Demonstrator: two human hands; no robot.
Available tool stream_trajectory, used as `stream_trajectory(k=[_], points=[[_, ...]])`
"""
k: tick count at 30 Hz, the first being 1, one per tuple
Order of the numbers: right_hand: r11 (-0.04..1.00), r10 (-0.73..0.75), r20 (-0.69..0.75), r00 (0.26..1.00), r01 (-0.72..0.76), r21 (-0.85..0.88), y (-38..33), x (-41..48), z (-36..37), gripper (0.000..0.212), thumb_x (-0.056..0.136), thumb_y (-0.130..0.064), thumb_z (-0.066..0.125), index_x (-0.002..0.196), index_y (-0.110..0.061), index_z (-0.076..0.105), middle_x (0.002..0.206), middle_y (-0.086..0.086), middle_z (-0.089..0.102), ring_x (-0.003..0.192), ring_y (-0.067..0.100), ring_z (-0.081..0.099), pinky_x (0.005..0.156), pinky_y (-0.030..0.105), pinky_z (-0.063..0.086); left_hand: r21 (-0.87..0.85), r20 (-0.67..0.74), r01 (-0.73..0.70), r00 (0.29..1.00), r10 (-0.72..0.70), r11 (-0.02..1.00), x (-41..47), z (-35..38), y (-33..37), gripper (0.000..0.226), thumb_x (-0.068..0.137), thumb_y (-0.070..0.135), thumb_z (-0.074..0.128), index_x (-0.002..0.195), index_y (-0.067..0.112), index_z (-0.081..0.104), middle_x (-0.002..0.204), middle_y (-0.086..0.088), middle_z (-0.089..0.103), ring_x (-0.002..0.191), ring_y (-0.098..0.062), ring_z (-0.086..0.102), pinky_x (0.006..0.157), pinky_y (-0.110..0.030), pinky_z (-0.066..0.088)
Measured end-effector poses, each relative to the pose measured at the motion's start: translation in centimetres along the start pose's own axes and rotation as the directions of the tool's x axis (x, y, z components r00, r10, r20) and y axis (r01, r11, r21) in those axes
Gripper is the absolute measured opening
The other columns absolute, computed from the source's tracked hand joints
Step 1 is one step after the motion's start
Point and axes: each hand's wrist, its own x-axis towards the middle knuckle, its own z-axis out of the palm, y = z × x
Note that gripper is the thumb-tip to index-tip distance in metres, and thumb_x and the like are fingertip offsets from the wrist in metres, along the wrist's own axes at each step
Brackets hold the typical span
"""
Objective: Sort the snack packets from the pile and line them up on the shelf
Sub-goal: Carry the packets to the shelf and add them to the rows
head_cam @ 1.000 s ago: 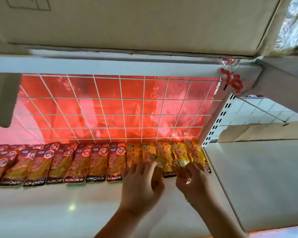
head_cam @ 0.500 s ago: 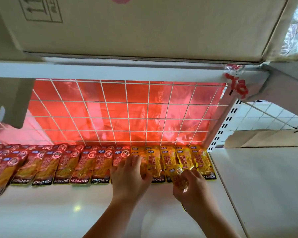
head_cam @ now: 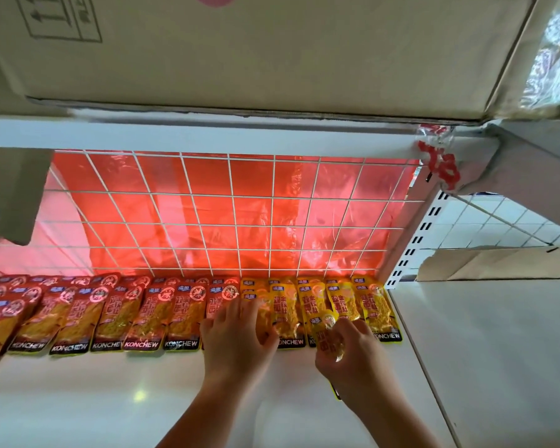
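A person's two bare hands work at the back of a glossy white shelf, where a row of red foil snack packets marked KONCHEW runs in from the left edge of the view and meets a shorter row of yellow foil snack packets that ends at the shelf's right corner. Both rows lie flat, overlapping like shingles, with their tops against a white wire grid panel; a translucent red plastic sheet glows behind it. The left hand lies palm down with fingers spread and nearly straight, pressing on the packets where the red row meets the yellow one. The right hand, just beside it, has its fingers and thumb curled around a single yellow packet, held slightly above the front edge of the yellow row and overlapping it. Overhead, a brown cardboard box printed with arrow marks sits on the white upper shelf board, beside crinkled clear plastic wrap with red print. To the right, a slotted white metal upright separates this bay from a neighbouring white shelf, where a flat piece of brown cardboard lies at the back.
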Motion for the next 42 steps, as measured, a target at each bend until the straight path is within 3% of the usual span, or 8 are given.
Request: stream_trajectory(k=[5,9,13,17,24,32,38,42], points=[[0.999,0.016,-0.006,1.000,-0.016,-0.033,-1.9,0.6,1.0,0.028,0.072,-0.046,0.069,0.089,-0.031,0.054,0.092,-0.013,0.049,0.079,0.011,0.053,0.060,0.025,0.044,-0.022,0.010,0.016,1.000,-0.015,1.000,-0.1,0.0,-0.6,0.047,0.077,0.062,0.061,0.118,0.038,0.057,0.107,0.011,0.061,0.101,-0.019,0.061,0.088,-0.044,0.044],[0.995,0.036,-0.011,0.999,-0.037,-0.098,-3.6,1.6,2.1,0.036,0.072,-0.048,0.070,0.100,-0.028,0.060,0.093,-0.006,0.050,0.079,0.019,0.056,0.062,0.030,0.046,-0.033,0.008,0.006,1.000,-0.006,0.999,-0.1,0.2,-0.8,0.046,0.079,0.061,0.060,0.118,0.038,0.057,0.111,0.010,0.060,0.104,-0.019,0.060,0.091,-0.044,0.042],[0.983,0.054,0.003,0.999,-0.053,-0.174,-5.3,3.1,3.3,0.049,0.077,-0.055,0.070,0.114,-0.025,0.061,0.104,0.002,0.055,0.093,0.027,0.060,0.074,0.034,0.051,-0.044,-0.019,-0.005,1.000,0.005,0.999,-0.1,0.6,-1.0,0.044,0.077,0.055,0.068,0.115,0.033,0.062,0.108,0.006,0.062,0.100,-0.023,0.063,0.086,-0.044,0.044],[0.978,0.088,0.016,0.996,-0.083,-0.193,-6.8,4.4,3.8,0.053,0.079,-0.061,0.064,0.115,-0.023,0.062,0.113,0.007,0.056,0.100,0.032,0.061,0.078,0.036,0.051,-0.060,-0.069,-0.030,0.997,0.026,0.998,0.0,0.9,-1.1,0.041,0.074,0.052,0.077,0.107,0.031,0.064,0.102,0.003,0.064,0.092,-0.026,0.066,0.080,-0.043,0.045],[0.968,0.158,0.032,0.987,-0.148,-0.204,-7.1,5.3,4.9,0.060,0.081,-0.068,0.060,0.120,-0.022,0.060,0.131,0.013,0.052,0.109,0.036,0.060,0.080,0.039,0.054,-0.043,-0.092,-0.044,0.995,0.040,0.998,0.0,1.1,-1.2,0.036,0.076,0.055,0.074,0.100,0.029,0.066,0.098,0.003,0.064,0.088,-0.025,0.065,0.079,-0.041,0.041],[0.951,0.192,0.057,0.980,-0.172,-0.256,-7.7,5.8,5.2,0.055,0.082,-0.054,0.066,0.123,-0.019,0.058,0.136,0.016,0.047,0.115,0.037,0.056,0.084,0.040,0.052,-0.031,-0.078,-0.029,0.997,0.026,0.999,0.0,0.9,-1.2,0.041,0.083,0.064,0.049,0.100,0.030,0.065,0.099,0.004,0.065,0.090,-0.024,0.066,0.080,-0.041,0.043],[0.957,0.195,0.071,0.978,-0.174,-0.232,-7.6,5.9,5.2,0.044,0.082,-0.046,0.067,0.114,-0.016,0.061,0.126,0.015,0.048,0.107,0.036,0.058,0.077,0.037,0.049,-0.042,-0.075,-0.039,0.997,0.036,0.998,0.0,0.9,-1.2,0.033,0.077,0.053,0.074,0.098,0.030,0.064,0.097,0.004,0.064,0.088,-0.023,0.065,0.078,-0.040,0.043],[0.963,0.151,0.072,0.986,-0.130,-0.234,-7.5,5.7,5.1,0.042,0.080,-0.037,0.070,0.115,-0.017,0.057,0.120,0.011,0.049,0.105,0.035,0.058,0.075,0.035,0.048,-0.057,-0.085,-0.043,0.996,0.038,0.997,0.0,1.0,-1.3,0.030,0.078,0.051,0.072,0.098,0.030,0.063,0.097,0.004,0.064,0.088,-0.023,0.065,0.079,-0.041,0.043]])
